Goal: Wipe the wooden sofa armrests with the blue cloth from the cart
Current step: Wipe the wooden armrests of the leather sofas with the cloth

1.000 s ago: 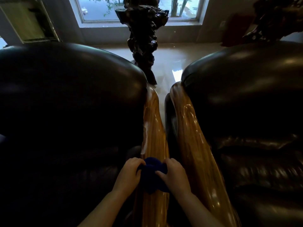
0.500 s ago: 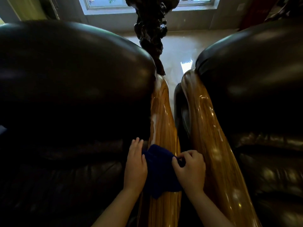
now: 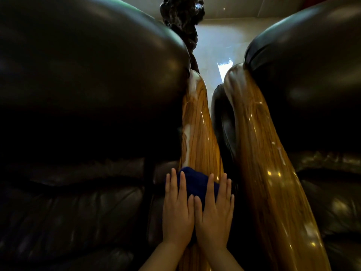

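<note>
The dark blue cloth [image 3: 195, 184] lies on the glossy wooden armrest [image 3: 199, 126] of the left sofa, near its front end. My left hand [image 3: 177, 208] and my right hand [image 3: 214, 210] lie flat side by side on the cloth, fingers stretched forward, pressing it onto the wood. Most of the cloth is hidden under my palms. A pale streak runs along the left edge of this armrest above the cloth. A second wooden armrest [image 3: 269, 165] of the right sofa runs parallel, a narrow gap away.
Dark leather sofa cushions rise on the left [image 3: 88, 75] and right [image 3: 312, 75]. A dark carved wooden stand [image 3: 183, 18] stands beyond the armrests on a shiny pale floor [image 3: 220, 47].
My hands went from bunching the cloth with curled fingers to lying flat on it, and it slid forward up the armrest. My head has moved lower and closer to the armrests.
</note>
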Action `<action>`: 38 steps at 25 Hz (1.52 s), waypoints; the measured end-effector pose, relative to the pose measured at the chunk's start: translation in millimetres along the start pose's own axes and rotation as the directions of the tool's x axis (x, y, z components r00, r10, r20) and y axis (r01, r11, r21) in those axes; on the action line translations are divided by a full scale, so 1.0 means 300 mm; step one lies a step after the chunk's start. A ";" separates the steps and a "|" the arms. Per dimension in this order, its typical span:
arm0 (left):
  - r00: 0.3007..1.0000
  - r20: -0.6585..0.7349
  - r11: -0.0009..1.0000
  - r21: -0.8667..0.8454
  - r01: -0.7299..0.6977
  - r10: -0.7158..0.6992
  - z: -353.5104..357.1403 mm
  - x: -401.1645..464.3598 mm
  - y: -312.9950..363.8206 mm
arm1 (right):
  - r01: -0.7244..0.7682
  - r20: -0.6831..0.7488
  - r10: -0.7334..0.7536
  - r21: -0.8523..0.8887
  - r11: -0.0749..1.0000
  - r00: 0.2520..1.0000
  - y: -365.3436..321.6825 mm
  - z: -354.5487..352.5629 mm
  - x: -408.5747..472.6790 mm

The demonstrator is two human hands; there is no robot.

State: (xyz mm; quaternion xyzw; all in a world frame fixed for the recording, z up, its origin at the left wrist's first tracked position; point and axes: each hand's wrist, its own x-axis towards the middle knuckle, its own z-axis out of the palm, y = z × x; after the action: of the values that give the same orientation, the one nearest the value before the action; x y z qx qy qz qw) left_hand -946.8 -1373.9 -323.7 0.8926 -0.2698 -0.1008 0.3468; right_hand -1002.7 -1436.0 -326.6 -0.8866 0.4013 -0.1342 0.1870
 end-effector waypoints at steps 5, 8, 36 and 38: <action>1.000 0.000 1.000 0.019 0.014 -0.014 -0.003 0.067 0.025 | -0.001 -0.017 0.001 0.019 1.000 1.000 0.001 -0.010 0.073; 1.000 0.001 1.000 0.017 0.005 -0.005 -0.002 0.143 0.048 | 0.014 -0.009 -0.014 0.045 0.999 1.000 -0.002 -0.022 0.149; 0.978 -0.153 0.957 0.276 -0.095 0.141 0.016 0.996 0.142 | -0.088 0.183 0.051 0.199 0.976 0.982 -0.143 0.080 1.012; 0.975 -0.152 0.945 0.309 -0.106 0.159 0.009 0.992 0.144 | -0.021 0.112 0.014 0.068 0.997 0.994 -0.142 0.062 1.015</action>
State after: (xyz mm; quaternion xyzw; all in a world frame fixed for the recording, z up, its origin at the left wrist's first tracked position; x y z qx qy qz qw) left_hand -717.4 -1566.0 -294.4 0.9200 -0.3098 0.0436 0.2362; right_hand -771.9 -1637.9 -297.9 -0.8822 0.3931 -0.0968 0.2406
